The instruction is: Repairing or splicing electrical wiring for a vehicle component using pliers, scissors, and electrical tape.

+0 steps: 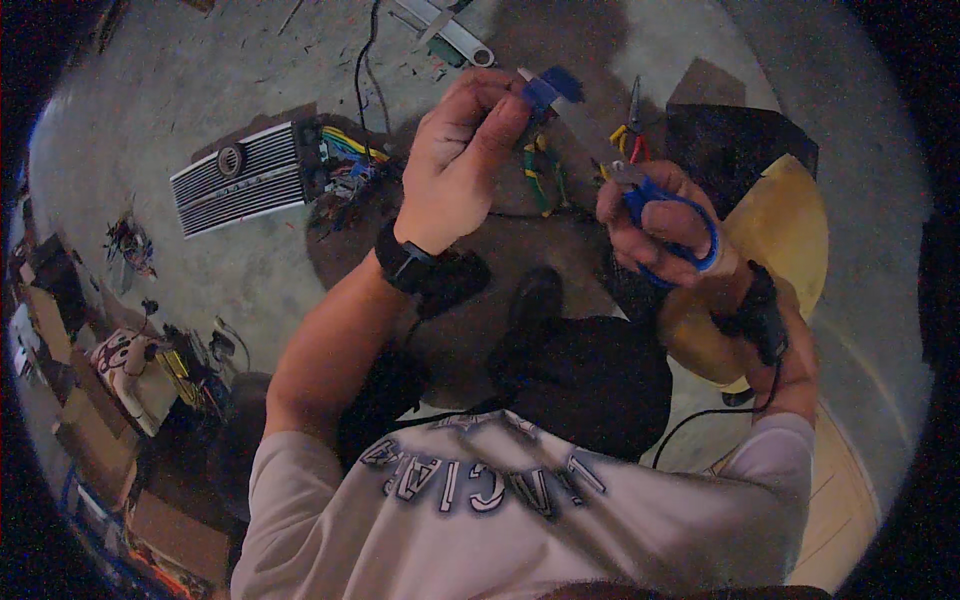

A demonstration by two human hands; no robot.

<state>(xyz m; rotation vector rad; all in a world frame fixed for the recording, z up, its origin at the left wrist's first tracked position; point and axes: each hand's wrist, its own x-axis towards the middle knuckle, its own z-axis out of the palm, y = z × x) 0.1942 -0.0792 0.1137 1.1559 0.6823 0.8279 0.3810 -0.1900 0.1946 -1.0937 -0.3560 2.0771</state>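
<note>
"Why is the left hand (pixel 455 165) pinched like that?"

"It sits at twelve o'clock from the picture's middle, holding a small blue piece (pixel 542 92) with a pale tip between thumb and fingers. That piece is at about half past twelve; a pinch near its edge probably keeps most of it uncovered and in sight."

"And the right hand (pixel 665 225)?"

"At two o'clock, closed round the blue-handled scissors (pixel 712 236). The thumb crosses the handle loop, which I'd say gives control of the blades. Their points lie toward ten o'clock, roughly facing the left hand. Whether the blades are spread, I can't tell."

"Why leave pliers lying about?"

"Perhaps for easy reach. The red-and-yellow pliers (pixel 632 143) are at half past one, the green-and-yellow pliers (pixel 541 172) at one, both on the concrete floor (pixel 870 150)."

"What of the slatted metal unit (pixel 238 180)?"

"That's at ten o'clock, with yellow and green wires (pixel 352 146) bunched beside its end, likely set aside to leave the hands room."
</note>
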